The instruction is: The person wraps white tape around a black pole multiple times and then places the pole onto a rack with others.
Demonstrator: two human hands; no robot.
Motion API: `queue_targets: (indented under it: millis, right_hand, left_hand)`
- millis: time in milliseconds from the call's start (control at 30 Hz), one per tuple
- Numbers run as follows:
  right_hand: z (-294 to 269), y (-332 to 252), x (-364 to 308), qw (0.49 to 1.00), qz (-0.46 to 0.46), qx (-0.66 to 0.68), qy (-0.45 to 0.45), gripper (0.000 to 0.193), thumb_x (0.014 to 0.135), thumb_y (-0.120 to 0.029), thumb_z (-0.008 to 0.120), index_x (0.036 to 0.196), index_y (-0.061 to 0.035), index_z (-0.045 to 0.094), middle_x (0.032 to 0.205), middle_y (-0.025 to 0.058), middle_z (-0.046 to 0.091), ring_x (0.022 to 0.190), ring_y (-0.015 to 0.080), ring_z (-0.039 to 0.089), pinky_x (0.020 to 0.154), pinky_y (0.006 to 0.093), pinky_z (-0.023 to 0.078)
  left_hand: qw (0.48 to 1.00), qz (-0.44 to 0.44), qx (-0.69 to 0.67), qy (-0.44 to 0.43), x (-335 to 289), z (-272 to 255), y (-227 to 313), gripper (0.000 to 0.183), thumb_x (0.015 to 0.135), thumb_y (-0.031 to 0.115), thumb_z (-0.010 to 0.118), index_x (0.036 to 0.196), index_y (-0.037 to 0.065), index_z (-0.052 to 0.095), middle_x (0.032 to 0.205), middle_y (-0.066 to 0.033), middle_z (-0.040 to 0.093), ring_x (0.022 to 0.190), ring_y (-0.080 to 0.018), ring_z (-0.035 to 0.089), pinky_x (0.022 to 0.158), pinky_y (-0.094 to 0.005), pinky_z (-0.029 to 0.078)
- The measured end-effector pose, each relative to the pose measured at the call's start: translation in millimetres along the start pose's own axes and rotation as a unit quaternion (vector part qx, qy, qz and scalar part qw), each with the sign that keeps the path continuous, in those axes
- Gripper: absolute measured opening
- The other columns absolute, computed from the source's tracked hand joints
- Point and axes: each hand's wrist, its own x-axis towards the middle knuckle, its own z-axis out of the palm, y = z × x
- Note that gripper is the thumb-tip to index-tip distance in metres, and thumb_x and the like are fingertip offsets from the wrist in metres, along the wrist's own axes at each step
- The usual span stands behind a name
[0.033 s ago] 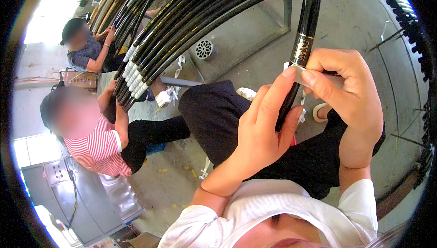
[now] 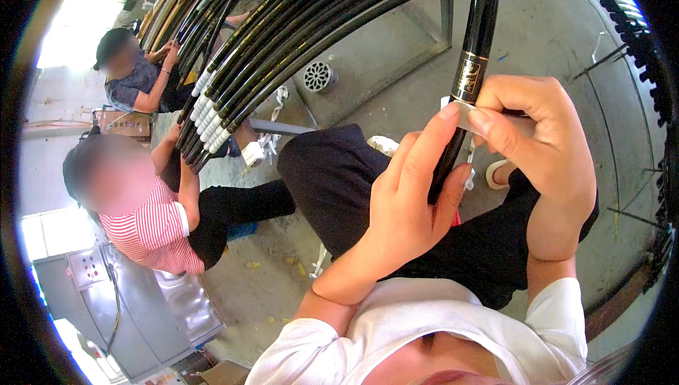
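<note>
Between the preceding picture and this one, no shift of the hands, rod or strip is discernible; the work stands at the same point, with the strip in place against the rod.

The black rod (image 2: 482, 14) slants upward in front of the person, between the two hands. The left hand (image 2: 407, 197) is partly closed around its lower stretch, thumb to one side and fingers to the other, with the index fingertip pressing the pale strip (image 2: 463, 115). The right hand (image 2: 544, 137) is closed, pinching this strip between thumb and bent forefinger, just below the gold-marked band (image 2: 469, 77).

The rod's upper end is cut off by the frame; its lower end is obscured behind the left hand. The right hand's remaining fingers are mostly hidden. Whether the strip adheres to the rod or merely lies against it cannot be determined, nor can its full length.
</note>
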Motion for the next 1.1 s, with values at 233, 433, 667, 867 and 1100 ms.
queue_targets:
  millis: [233,433,667,867,1100]
  right_hand:
    - [-2.2,2.2,-0.7,1.000,-0.017,0.009,-0.002,0.031,0.084,-0.025,0.059,0.065,-0.0014,0.050,0.060,0.0013,0.050,0.056,0.0056,0.046,0.049,0.0203,0.035]
    - [-2.9,3.2,-1.9,1.000,-0.020,0.010,-0.005,0.032,0.084,-0.026,0.058,0.065,-0.0008,0.050,0.060,0.0017,0.050,0.056,0.0061,0.045,0.050,0.0211,0.034]
    - [-4.1,-0.9,-2.9,0.999,-0.028,0.027,-0.006,0.024,0.082,-0.010,0.058,0.065,0.0013,0.045,0.056,0.0048,0.036,0.056,0.0083,0.032,0.049,0.0266,0.032]
    - [-4.1,-0.5,-1.7,0.999,-0.035,0.024,-0.009,0.024,0.081,-0.009,0.058,0.065,0.0016,0.045,0.055,0.0048,0.037,0.055,0.0089,0.032,0.049,0.0267,0.033]
    - [-2.8,-2.6,-4.8,0.998,-0.055,0.035,0.003,0.024,0.083,-0.009,0.058,0.065,0.0023,0.048,0.054,0.0060,0.044,0.053,0.0094,0.038,0.049,0.0265,0.036]
  left_hand:
    - [1.000,-0.011,-0.014,-0.007,-1.2,0.3,1.9,0.062,0.076,-0.003,0.065,0.132,-0.001,0.038,0.101,-0.0183,0.058,0.076,-0.0296,0.059,0.064,-0.0335,0.050]
    - [1.000,-0.002,-0.003,-0.011,-0.6,0.7,2.4,0.061,0.076,-0.003,0.065,0.131,-0.001,0.039,0.103,-0.0178,0.058,0.077,-0.0295,0.059,0.065,-0.0337,0.049]
    - [1.000,-0.004,0.008,-0.010,1.8,-0.2,7.4,0.061,0.076,-0.003,0.066,0.131,0.000,0.040,0.103,-0.0172,0.059,0.078,-0.0288,0.059,0.067,-0.0332,0.049]
    - [0.997,-0.063,-0.042,-0.014,-4.1,-1.3,11.5,0.060,0.076,-0.004,0.065,0.131,-0.002,0.041,0.108,-0.0176,0.059,0.080,-0.0278,0.060,0.071,-0.0321,0.049]
    - [0.985,-0.145,-0.092,-0.036,-7.1,-3.7,15.5,0.057,0.078,-0.003,0.065,0.130,-0.004,0.042,0.116,-0.0189,0.057,0.084,-0.0265,0.060,0.075,-0.0308,0.048]
